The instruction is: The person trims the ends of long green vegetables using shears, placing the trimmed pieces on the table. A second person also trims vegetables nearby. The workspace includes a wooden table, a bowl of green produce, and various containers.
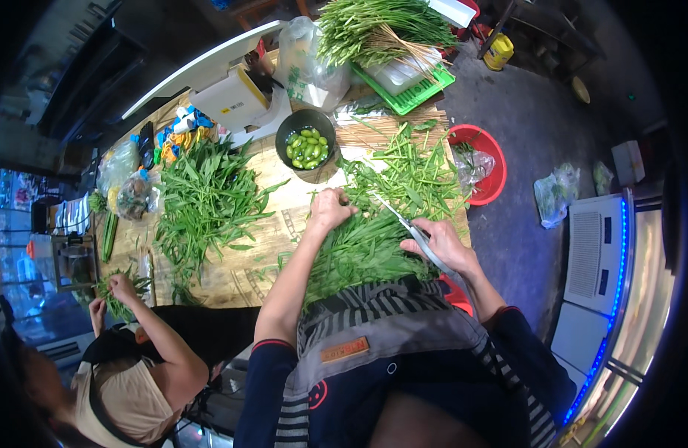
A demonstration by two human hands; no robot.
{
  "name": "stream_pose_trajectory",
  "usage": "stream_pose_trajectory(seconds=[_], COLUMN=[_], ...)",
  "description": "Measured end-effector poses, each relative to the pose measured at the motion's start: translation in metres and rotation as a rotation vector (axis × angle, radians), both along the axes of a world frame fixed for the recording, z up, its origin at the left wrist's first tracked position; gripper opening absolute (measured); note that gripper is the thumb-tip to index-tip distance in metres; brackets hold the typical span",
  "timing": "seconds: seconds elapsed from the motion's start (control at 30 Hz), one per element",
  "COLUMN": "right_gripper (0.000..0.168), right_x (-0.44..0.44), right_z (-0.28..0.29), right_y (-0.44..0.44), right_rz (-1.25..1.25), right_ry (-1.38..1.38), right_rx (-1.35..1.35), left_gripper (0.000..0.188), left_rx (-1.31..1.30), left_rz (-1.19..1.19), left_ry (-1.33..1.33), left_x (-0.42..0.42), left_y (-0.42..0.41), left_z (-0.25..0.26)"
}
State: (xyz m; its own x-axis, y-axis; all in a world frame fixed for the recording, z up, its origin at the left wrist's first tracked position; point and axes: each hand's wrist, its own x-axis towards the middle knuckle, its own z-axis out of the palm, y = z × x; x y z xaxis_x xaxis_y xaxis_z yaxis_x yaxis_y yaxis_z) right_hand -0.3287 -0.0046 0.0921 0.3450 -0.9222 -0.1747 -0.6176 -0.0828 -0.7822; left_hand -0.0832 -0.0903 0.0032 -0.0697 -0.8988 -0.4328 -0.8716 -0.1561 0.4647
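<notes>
My left hand [331,210] is at the far edge of a heap of long-leaved greens [372,249], which lies against my apron. Its fingers curl around some of the greens; the fingertips are partly hidden by leaves. In my right hand [442,243] is a pair of scissors [401,217] with grey handles, the blades pointing forward and left above the greens. Just beyond the blades, cut green stems and leaves [414,173] are spread over the wooden table [277,224]. How far the blades are parted is hard to see.
A dark bowl [306,113] of green fruit stands ahead, with another leafy pile [207,196] to its left. Thin wooden skewers [366,133] and a green tray [405,101] lie beyond. A red basin [492,168] is at right. Nearby at left, a person [153,347] handles greens.
</notes>
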Motion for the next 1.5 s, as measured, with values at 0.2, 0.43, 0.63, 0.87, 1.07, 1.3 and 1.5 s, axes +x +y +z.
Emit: stream_pose_trajectory(seconds=[0.2, 0.43, 0.63, 0.87, 1.07, 1.3, 1.5], right_gripper=[0.044, 0.047, 0.043, 0.042, 0.041, 0.04, 0.042], right_x=[0.002, 0.003, 0.008, 0.014, 0.009, 0.007, 0.013], right_z=[0.005, 0.0, 0.004, 0.013, 0.009, 0.025, 0.007], right_y=[0.004, 0.004, -0.006, -0.01, -0.005, -0.012, -0.014], right_rz=[-0.027, -0.024, 0.044, 0.055, -0.013, 0.042, -0.067], right_ry=[0.005, -0.011, -0.057, -0.049, -0.126, -0.095, -0.271], right_rx=[0.004, 0.013, 0.017, 0.046, -0.024, 0.084, 0.203], left_gripper=[0.028, 0.014, 0.014, 0.017, 0.013, 0.014, 0.015], left_rx=[0.088, 0.149, 0.345, 0.376, 0.441, 0.494, 0.398], left_rz=[-0.017, 0.388, 0.37, 0.259, 0.29, 0.227, 0.223], left_ry=[-0.008, 0.811, 0.982, 1.006, 1.054, 1.107, 0.959], left_x=[0.001, 0.021, 0.026, 0.015, 0.014, 0.013, 0.01], left_y=[-0.008, 0.004, 0.018, 0.02, 0.012, 0.006, 0.001], left_z=[-0.038, 0.009, 0.073, 0.089, 0.08, 0.08, 0.08])
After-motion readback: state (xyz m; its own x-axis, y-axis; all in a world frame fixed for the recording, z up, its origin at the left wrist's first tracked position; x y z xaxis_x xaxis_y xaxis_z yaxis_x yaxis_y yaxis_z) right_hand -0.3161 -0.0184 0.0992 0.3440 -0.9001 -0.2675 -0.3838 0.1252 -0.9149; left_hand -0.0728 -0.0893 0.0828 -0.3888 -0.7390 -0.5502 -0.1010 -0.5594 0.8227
